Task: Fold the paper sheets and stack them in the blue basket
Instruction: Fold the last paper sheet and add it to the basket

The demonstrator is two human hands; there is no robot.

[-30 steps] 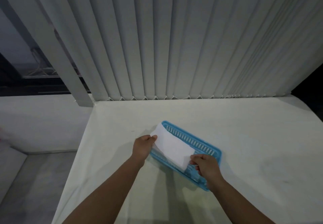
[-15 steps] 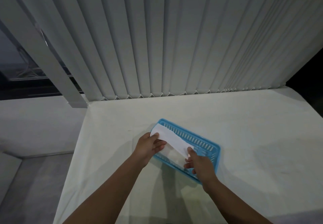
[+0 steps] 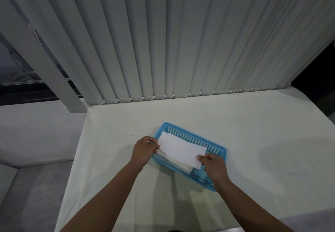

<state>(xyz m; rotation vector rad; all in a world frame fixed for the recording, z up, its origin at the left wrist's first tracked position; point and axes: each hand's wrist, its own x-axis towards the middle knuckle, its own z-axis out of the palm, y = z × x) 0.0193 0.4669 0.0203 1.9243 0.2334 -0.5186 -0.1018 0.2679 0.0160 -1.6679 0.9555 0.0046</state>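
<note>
- The blue basket (image 3: 216, 146) sits on the white bench (image 3: 253, 126), turned at an angle, its slotted far wall facing the blinds (image 3: 181, 37).
- A folded sheet of white paper (image 3: 183, 151) lies across the top of the basket, long side running from the near-left corner toward the right end.
- Under it, more folded paper (image 3: 179, 164) shows as a pale stack inside the basket along the near wall.
- The left hand (image 3: 144, 150) is at the left end of the basket, thumb and fingers closed in a pinch on the left edge of the top sheet.
- The right hand (image 3: 214, 168) is over the right end of the basket, thumb and fingers pinching the sheet's right corner.
- Both forearms reach in from the bottom of the view, above the bench.
- The vertical blinds hang behind the bench, their lower ends meeting its far edge.
- To the left of the bench lies a lower pale surface (image 3: 36, 132); what it is cannot be told.
</note>
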